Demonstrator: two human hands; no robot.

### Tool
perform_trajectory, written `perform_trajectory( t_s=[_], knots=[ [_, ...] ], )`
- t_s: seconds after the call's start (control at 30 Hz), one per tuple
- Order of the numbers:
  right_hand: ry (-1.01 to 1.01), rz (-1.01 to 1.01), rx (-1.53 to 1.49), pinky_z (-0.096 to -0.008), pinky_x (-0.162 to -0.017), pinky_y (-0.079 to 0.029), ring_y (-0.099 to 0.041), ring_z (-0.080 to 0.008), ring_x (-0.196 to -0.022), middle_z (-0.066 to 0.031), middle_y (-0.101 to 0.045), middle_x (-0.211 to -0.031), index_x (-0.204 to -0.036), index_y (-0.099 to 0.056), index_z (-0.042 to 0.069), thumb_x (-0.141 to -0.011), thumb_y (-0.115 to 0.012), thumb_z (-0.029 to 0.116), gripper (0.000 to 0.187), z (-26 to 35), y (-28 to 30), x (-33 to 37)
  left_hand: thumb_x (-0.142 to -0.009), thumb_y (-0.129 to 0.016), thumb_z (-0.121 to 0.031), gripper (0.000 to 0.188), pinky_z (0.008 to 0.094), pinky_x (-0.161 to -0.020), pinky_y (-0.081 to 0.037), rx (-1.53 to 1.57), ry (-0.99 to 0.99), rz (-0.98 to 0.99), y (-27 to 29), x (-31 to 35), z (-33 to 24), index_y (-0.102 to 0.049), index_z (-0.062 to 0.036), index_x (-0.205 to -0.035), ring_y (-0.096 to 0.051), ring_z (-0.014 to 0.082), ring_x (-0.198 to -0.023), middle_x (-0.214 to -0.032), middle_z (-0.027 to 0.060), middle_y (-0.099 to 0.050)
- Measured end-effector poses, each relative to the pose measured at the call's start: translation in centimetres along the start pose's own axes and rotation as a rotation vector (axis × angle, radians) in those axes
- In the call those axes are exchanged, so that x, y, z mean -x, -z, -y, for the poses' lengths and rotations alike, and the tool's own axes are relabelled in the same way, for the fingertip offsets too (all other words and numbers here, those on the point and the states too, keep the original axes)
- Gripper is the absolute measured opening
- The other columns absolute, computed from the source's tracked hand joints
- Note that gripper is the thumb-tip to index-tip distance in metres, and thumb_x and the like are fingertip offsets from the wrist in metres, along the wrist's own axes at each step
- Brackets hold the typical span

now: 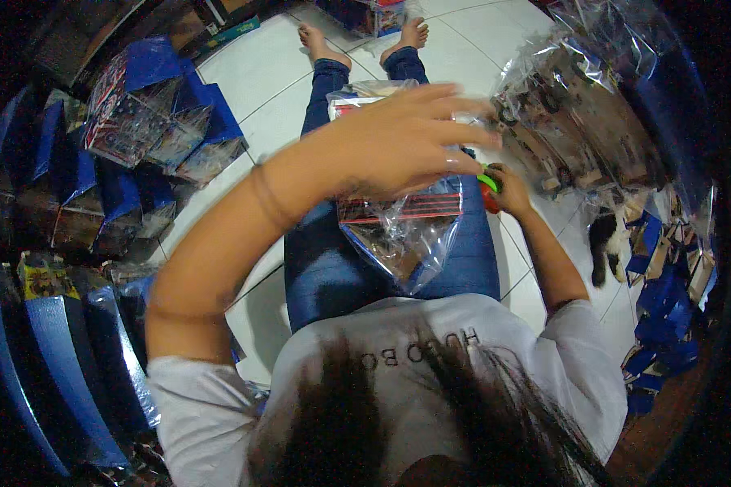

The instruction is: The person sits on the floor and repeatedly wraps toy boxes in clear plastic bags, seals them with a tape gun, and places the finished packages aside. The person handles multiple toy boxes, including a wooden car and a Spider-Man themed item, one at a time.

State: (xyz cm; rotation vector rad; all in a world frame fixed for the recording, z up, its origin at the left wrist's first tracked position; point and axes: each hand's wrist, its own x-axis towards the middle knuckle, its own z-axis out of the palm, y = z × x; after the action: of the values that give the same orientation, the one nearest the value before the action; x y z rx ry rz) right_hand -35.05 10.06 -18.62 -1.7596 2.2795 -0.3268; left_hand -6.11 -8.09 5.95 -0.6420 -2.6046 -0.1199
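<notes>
Enclosing a package (422,206), a clear bag (410,264) overlies jeans (325,280).

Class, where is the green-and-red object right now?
In the head view, the green-and-red object is right of centre, in the right hand beside the jeans.

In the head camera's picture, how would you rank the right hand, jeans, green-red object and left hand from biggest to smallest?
Jeans
Left hand
Right hand
Green-red object, partly hidden
</notes>
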Motion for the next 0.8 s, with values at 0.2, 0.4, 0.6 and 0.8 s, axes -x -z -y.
perform_trajectory(
  t_s=[0.2, 0.4, 0.6, 0.8],
  knots=[
    [-0.314, -0.543, -0.412, -0.0384, -0.100, -0.040, -0.051, -0.0338, -0.119, -0.0169, -0.052, -0.133, -0.132, -0.052, 0.009, -0.083, -0.067, 0.034, 0.057, 1.9, 3.9, 2.9, -0.082, -0.055, -0.062, 0.060, 0.0413, -0.074, -0.051, 0.021, 0.505, 0.450, 0.6, -1.6, 10.7, -0.071, -0.0043, -0.088, -0.065, 0.0348, -0.078, -0.084, 0.0179, -0.068],
    [-0.245, -0.616, -0.894, -0.0367, -0.101, -0.039, -0.052, -0.0271, -0.116, -0.0169, -0.054, -0.128, -0.135, -0.047, 0.004, -0.096, -0.049, 0.023, 0.044, 18.9, 7.7, -1.3, -0.079, -0.040, -0.079, 0.079, 0.0404, -0.067, -0.052, 0.019, 1.155, 0.325, 2.3, 3.0, 12.4, -0.073, -0.0076, -0.085, -0.068, 0.0291, -0.070, -0.073, 0.0149, -0.069],
    [0.109, -0.693, -1.964, -0.0356, -0.102, -0.039, -0.053, -0.0260, -0.117, -0.0130, -0.054, -0.130, -0.136, -0.046, 0.006, -0.101, -0.031, 0.041, 0.052, 26.3, 11.1, -8.8, -0.084, -0.052, -0.056, 0.072, 0.0433, -0.090, -0.044, 0.902, 1.524, -0.275, 0.0, 6.9, 7.9, -0.045, 0.0007, -0.128, -0.059, 0.0280, -0.093, -0.104, 0.0188, -0.057],
    [0.171, -0.058, -1.837, -0.0349, -0.098, -0.043, -0.059, -0.0229, -0.108, -0.0103, -0.062, -0.119, -0.134, -0.050, 0.007, -0.098, -0.030, 0.050, 0.059, 21.9, 14.6, -6.5, -0.092, -0.047, -0.046, 0.084, 0.0378, -0.114, -0.016, 0.865, 1.219, -0.458, 0.1, 6.4, -4.1, -0.009, 0.0031, -0.148, -0.017, 0.0345, -0.141, -0.150, 0.0333, -0.013]
  ],
)
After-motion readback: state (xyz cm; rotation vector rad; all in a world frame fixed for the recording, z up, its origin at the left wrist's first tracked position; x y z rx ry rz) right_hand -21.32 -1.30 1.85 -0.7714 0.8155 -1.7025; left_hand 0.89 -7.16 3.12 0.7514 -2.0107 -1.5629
